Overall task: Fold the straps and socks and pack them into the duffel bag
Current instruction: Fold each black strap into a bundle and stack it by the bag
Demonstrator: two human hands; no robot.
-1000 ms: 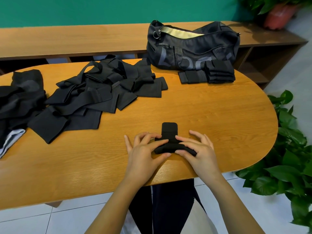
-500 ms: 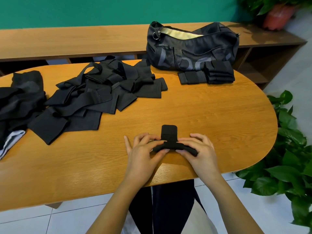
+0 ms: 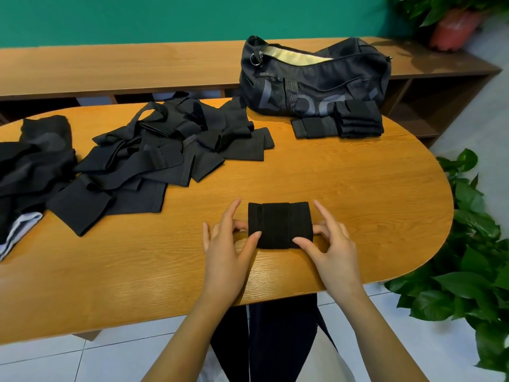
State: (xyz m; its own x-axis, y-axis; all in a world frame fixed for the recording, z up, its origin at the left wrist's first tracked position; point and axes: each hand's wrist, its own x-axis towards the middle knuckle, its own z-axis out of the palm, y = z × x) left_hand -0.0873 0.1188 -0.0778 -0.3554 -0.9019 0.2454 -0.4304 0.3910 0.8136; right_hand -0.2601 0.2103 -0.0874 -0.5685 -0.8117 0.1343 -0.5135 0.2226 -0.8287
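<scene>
I see the folded black strap (image 3: 280, 225) lying flat on the desk (image 3: 358, 188) near its front edge, directly between the two hands. The left hand (image 3: 225, 249) pinches its left edge between thumb and fingers, and the right hand (image 3: 330, 244) pinches the right edge likewise. The unzipped duffel bag (image 3: 314, 78) sits well apart at the desk's far side.

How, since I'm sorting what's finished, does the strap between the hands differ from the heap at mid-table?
The folded strap is one compact rectangle; the heap is many pieces, tangled and spread. The left hand and right hand pinch the strap's ends; nothing touches the heap. Both are black fabric.
</scene>
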